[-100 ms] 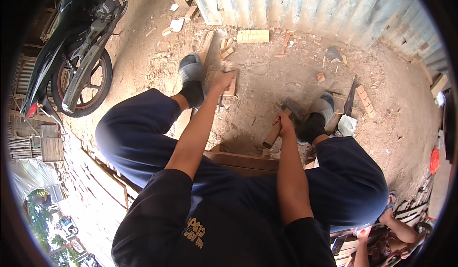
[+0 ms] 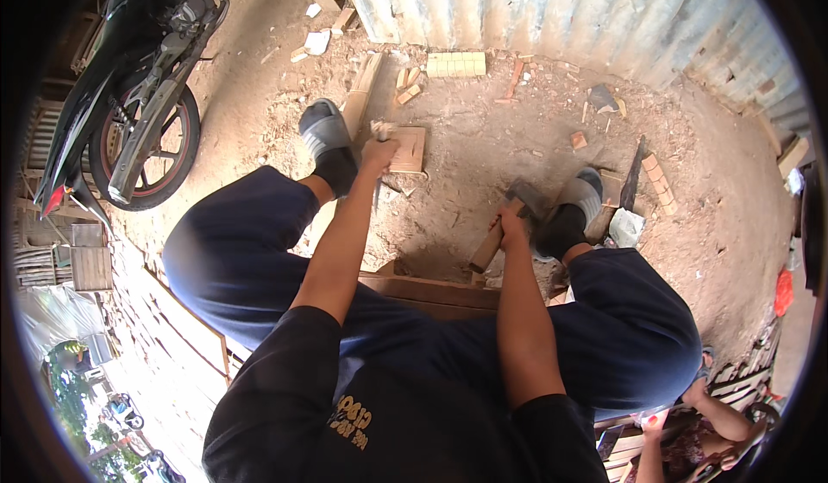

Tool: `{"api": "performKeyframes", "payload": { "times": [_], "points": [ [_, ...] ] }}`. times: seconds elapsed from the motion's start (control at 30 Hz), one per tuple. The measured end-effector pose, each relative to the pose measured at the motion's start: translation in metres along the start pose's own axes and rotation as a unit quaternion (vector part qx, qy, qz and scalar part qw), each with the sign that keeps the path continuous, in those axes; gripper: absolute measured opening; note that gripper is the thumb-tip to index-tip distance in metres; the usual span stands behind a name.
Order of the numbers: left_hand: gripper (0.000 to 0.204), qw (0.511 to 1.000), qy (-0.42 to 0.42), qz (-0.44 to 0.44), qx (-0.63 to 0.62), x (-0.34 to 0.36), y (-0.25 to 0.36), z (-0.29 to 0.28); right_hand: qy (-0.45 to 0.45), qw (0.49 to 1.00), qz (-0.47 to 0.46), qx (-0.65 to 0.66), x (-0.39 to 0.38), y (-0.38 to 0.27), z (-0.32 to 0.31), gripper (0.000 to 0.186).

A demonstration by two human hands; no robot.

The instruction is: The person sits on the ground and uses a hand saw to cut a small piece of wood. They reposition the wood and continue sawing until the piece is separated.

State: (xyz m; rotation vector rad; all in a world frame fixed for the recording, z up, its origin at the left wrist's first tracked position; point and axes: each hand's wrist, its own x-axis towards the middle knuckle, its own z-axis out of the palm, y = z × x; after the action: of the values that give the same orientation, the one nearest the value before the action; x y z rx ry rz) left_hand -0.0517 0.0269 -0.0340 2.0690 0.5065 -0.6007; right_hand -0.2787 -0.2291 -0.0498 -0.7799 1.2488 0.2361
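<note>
My left hand (image 2: 377, 155) is closed around what looks like a chisel (image 2: 383, 128), its pale, frayed end above the fist and a thin dark blade below. Just right of that fist, a flat square wooden board (image 2: 405, 157) with a narrow slot lies on the dirt. My right hand (image 2: 511, 224) grips a hammer (image 2: 488, 248) by its thick wooden handle, close under the dark head, which rests low near my right foot (image 2: 582, 194).
My left foot (image 2: 326, 129) is beside a long plank (image 2: 360, 95). Yellow blocks (image 2: 457, 64) stand in a row ahead, before a corrugated metal wall (image 2: 517, 9). A motorcycle (image 2: 142, 129) is parked at left. Under me is a wooden beam (image 2: 431, 293). Another person's arm (image 2: 653, 457) shows lower right.
My left hand has moved left with the chisel, off the board to its left side, uncovering the slot. My left foot has shifted left too. The right hand has barely moved.
</note>
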Motion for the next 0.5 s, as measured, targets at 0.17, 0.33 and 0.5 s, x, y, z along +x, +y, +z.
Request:
{"api": "performKeyframes", "payload": {
  "times": [0.17, 0.33, 0.5],
  "points": [
    [0.05, 0.993, 0.088, 0.0, 0.076, 0.013, 0.019, -0.024, 0.009, 1.0, -0.008, -0.016, 0.012, -0.032, 0.011, 0.017],
    [0.063, 0.972, 0.148, 0.047, 0.178, 0.041, -0.002, -0.027, 0.023, 1.0, -0.003, -0.007, 0.023, -0.012, 0.012, 0.016],
    [0.082, 0.957, 0.098, 0.037, 0.271, 0.041, 0.008, -0.009, 0.038, 0.999, -0.017, -0.015, 0.013, -0.01, 0.016, 0.013]
  ]
}}
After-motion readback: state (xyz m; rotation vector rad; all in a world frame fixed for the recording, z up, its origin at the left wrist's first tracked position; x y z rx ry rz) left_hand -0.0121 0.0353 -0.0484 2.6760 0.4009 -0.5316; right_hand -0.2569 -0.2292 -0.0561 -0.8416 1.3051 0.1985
